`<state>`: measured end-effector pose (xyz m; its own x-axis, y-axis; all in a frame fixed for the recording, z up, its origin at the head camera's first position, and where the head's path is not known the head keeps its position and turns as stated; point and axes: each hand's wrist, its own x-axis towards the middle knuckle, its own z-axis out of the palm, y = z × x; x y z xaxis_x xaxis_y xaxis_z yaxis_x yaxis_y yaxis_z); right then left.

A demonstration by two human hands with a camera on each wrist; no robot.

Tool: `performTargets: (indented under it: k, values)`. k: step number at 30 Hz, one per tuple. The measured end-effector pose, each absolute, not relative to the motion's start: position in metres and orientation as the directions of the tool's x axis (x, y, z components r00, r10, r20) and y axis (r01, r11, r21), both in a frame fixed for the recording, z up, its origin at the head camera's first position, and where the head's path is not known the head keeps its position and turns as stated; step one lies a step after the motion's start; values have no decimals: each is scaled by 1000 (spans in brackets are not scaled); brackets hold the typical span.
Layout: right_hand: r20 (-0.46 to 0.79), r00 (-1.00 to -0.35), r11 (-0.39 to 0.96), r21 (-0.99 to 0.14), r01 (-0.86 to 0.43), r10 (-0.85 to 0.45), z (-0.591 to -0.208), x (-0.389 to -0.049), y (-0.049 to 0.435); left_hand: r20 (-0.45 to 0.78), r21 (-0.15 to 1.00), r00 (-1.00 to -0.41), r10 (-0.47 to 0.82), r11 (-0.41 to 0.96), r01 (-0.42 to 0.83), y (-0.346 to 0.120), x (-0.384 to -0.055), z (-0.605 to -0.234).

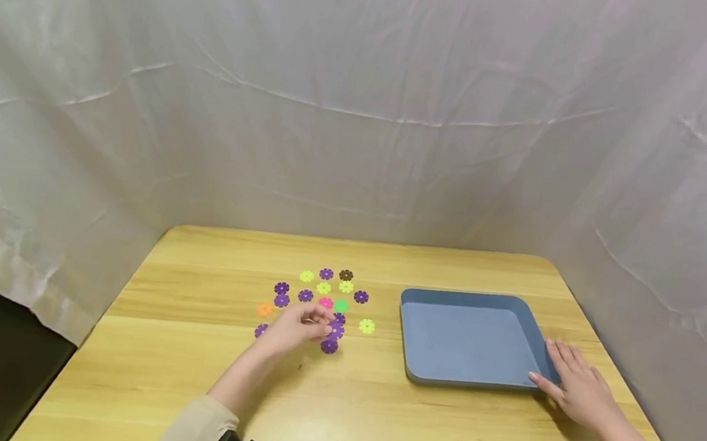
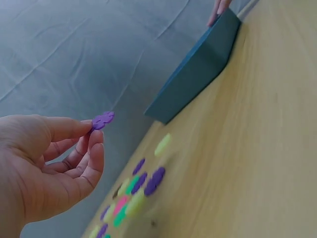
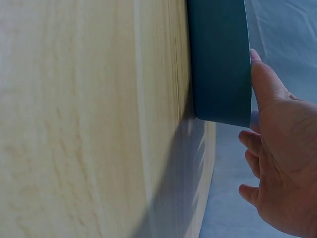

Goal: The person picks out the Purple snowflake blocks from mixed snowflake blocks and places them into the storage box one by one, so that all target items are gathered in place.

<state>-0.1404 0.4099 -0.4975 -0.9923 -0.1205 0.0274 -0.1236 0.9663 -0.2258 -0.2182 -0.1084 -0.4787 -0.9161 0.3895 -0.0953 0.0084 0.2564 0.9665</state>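
Between thumb and forefinger, my left hand [image 1: 301, 328] pinches a purple flower-shaped plastic disc [image 2: 103, 120], raised over the table. Several more such discs lie loosely spread around and behind it, among them a purple disc [image 1: 329, 347], a yellow disc [image 1: 367, 326], a green disc [image 1: 341, 306], an orange disc [image 1: 264, 309] and a dark brown disc [image 1: 346, 275]. Part of the pink disc [image 1: 326, 303] is hidden by my fingers. My right hand [image 1: 582, 388] rests at the near right corner of a blue-grey tray [image 1: 472, 385], thumb over the rim and fingers spread along its right side.
The shallow rectangular tray stands on the wooden table [image 1: 358, 422], right of the discs. Pale fabric [image 1: 365, 171] hangs behind the table and along both sides. A small dark speck [image 1: 300, 366] marks the wood near my left hand.
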Motion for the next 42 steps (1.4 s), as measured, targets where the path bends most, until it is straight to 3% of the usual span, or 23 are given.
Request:
performTargets:
  k: [8,24,42]
  values:
    - [17,-993,967,-228,-115,-114,-500,-142,410,-110,982,-872,477,187,-21,-80,-229,-464]
    - [3,-995,974,-203,-98,-99,-492,-138,405,-106,994,-848,519,26,-109,-6,-246,-440]
    - [27,-995,974,-203,-102,-99,-491,-136,394,-294,899,-825,482,-152,-410,85,-264,-437]
